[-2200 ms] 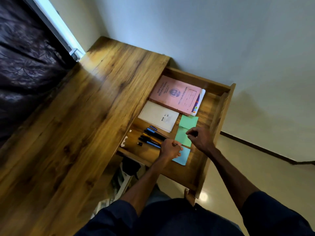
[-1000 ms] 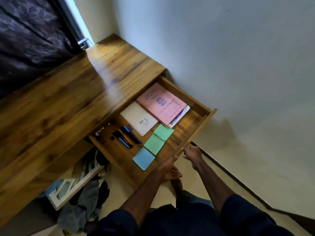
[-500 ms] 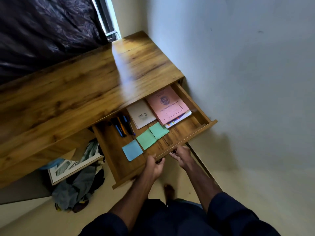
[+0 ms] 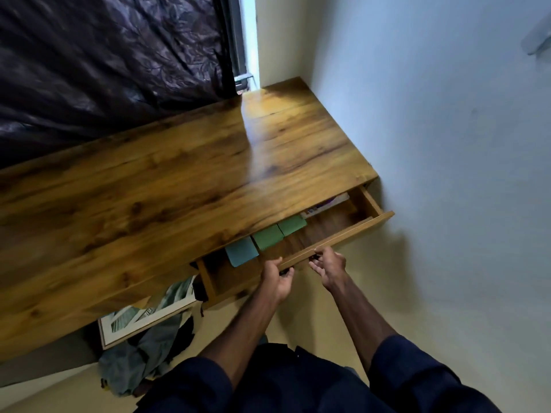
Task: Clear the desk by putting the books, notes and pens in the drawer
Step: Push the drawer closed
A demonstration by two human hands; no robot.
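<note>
Wooden drawer front [image 4: 351, 232] apparently gripped in fingers [image 4: 323, 256]

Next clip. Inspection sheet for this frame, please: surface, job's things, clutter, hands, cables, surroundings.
Surface: wooden desk top, glossy, with glare at its far end by the window.
Job's things: drawer partly open under the desk's right end. Showing inside are a blue note, a green note beside it, another green note and a book edge. Pens not visible.
Clutter: framed picture and cloth heap on the floor under the desk.
Hands: left hand and right hand both grip the drawer's front panel, fingers curled under its lower edge.
Cables: nothing seen.
Surroundings: dark curtain behind the desk, pale wall on the right.
</note>
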